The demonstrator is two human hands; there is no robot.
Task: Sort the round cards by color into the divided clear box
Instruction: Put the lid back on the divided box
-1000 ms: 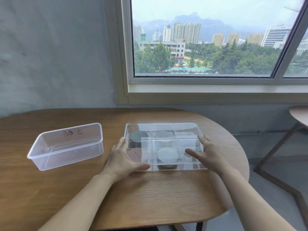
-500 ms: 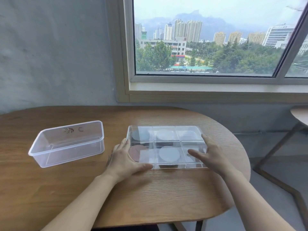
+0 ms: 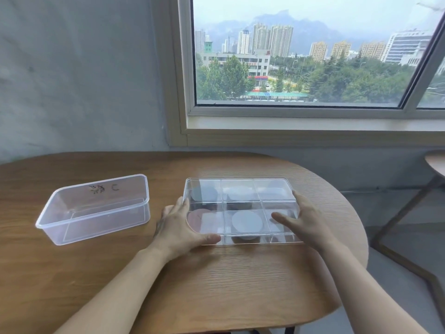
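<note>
The divided clear box (image 3: 238, 180) lies on the wooden table (image 3: 216, 285) with its clear lid on. Round cards show through the lid: a grey one (image 3: 204, 192) far left, a pale one (image 3: 237, 192) far middle, a pinkish-brown one (image 3: 196, 220) near left, and a white one (image 3: 246, 221) near middle. My left hand (image 3: 175, 227) holds the near-left corner, fingers along the left wall and thumb on the front edge. My right hand (image 3: 305, 220) holds the right side with its thumb lying on the lid.
A clear plastic tub (image 3: 101, 184) with nothing in it and marker writing on its far wall stands to the left of the box. The table's rounded edge drops off at the right. Another small table (image 3: 435, 162) stands at the far right, below the window.
Both hands keep their hold on the box. The view has shifted a little; the box and the tub stay in the same places on the table.
</note>
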